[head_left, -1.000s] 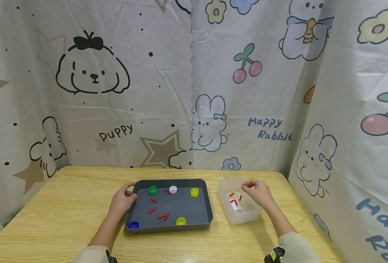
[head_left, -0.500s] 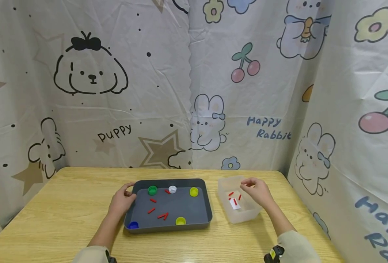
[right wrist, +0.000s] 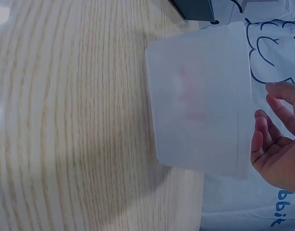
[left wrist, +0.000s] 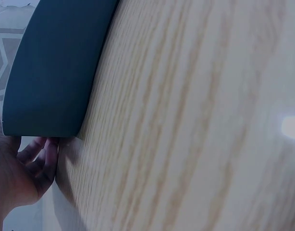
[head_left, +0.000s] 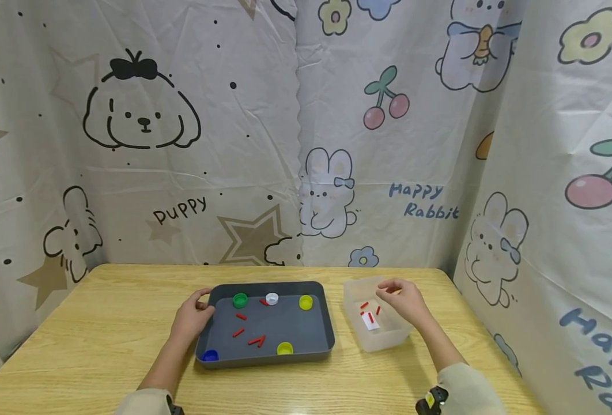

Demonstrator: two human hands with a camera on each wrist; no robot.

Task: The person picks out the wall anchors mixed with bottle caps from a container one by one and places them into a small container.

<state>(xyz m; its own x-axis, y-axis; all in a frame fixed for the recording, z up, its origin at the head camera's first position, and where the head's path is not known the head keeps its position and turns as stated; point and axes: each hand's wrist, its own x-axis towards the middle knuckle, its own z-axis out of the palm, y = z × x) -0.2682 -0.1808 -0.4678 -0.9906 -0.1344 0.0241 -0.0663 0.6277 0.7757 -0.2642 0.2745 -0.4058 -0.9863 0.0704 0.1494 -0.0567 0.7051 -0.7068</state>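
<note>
My left hand (head_left: 191, 316) holds the left rim of a dark grey tray (head_left: 318, 346), its thumb at the rim and its fingers by the outer wall in the left wrist view. Inside lie several short red sticks (head_left: 239, 332) and round caps: a green cap (head_left: 240, 300), a white cap (head_left: 272, 298), a blue cap (head_left: 210, 355) and yellow caps (head_left: 305, 302). Over the back right of a frosted plastic box (head_left: 389, 341) hovers my right hand (head_left: 406, 301), fingers loosely bent, nothing seen between them. Several red sticks (head_left: 378, 310) and a white label (head_left: 370, 322) show in the box.
The wooden table (head_left: 104, 340) carries both containers, and a narrow gap separates tray from box. A patterned curtain (head_left: 233, 144) rises behind the table and along its sides.
One red stick in the box has shifted slightly toward the left of the label. Both hands keep nearly the same place; the head view has drifted a little.
</note>
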